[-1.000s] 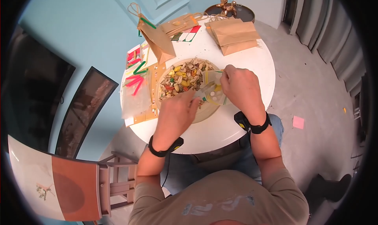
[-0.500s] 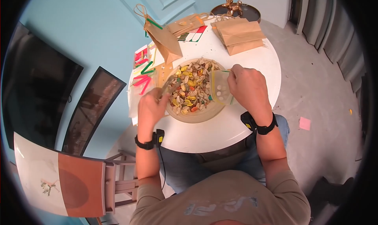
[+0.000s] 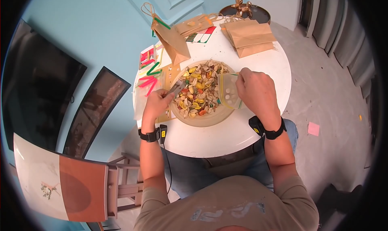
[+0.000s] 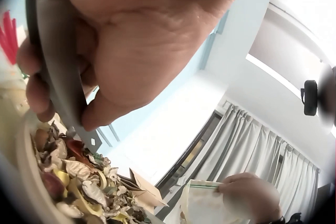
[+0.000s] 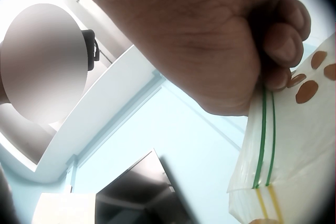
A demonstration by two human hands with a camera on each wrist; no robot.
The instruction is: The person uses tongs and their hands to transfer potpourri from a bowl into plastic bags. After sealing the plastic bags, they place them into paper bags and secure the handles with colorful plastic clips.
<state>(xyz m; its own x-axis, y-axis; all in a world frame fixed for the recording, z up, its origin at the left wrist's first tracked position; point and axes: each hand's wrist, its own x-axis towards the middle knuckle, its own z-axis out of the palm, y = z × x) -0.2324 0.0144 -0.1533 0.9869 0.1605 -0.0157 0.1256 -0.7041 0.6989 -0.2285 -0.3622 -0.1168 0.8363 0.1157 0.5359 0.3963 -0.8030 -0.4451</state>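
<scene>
My left hand [image 3: 157, 105] grips a pair of grey metal tongs [image 3: 176, 87] at the bowl's left rim; in the left wrist view the fingers curl round the tongs [image 4: 59, 50]. A wide pale bowl [image 3: 202, 121] is filled with dried potpourri [image 3: 198, 94] in beige, yellow, orange and green. On the bowl's right side my right hand [image 3: 258, 89] pinches the edge of a clear zip bag [image 3: 229, 94], its mouth facing the bowl. Green and yellow zip lines and several round discs [image 5: 307, 91] show on the bag in the right wrist view.
Behind the bowl stand a paper bag [image 3: 173, 45] with a green strip and a stack of brown paper bags [image 3: 250, 37]. Pink strips [image 3: 148, 85] and green strips [image 3: 153, 70] lie at the table's left. A stool [image 3: 125, 182] stands at lower left.
My left hand has moved left from near the bag's mouth to the bowl's left rim, with the tongs now in plain sight. The right hand still holds the bag beside the bowl.
</scene>
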